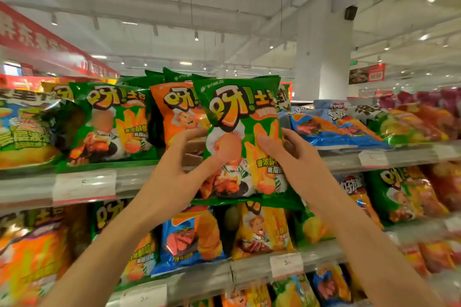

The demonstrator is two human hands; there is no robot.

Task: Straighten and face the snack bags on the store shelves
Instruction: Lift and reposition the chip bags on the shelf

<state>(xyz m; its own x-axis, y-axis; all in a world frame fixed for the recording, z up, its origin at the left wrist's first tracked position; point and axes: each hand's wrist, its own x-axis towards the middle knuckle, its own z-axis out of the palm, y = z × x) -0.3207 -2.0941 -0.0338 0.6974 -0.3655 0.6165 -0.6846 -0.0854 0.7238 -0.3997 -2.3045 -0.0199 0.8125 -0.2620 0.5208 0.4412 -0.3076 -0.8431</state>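
Note:
A green snack bag is upright and facing me, held in front of the top shelf by both hands. My left hand grips its left edge with the thumb on the front. My right hand grips the right edge, thumb pressed on the front. Behind it stand an orange bag and more green bags. Another green bag stands upright to the left.
Blue bags lie flat on the top shelf at right, beside red and mixed bags. The lower shelf holds blue, yellow and orange bags. Price tags line the shelf rails. A white pillar stands behind.

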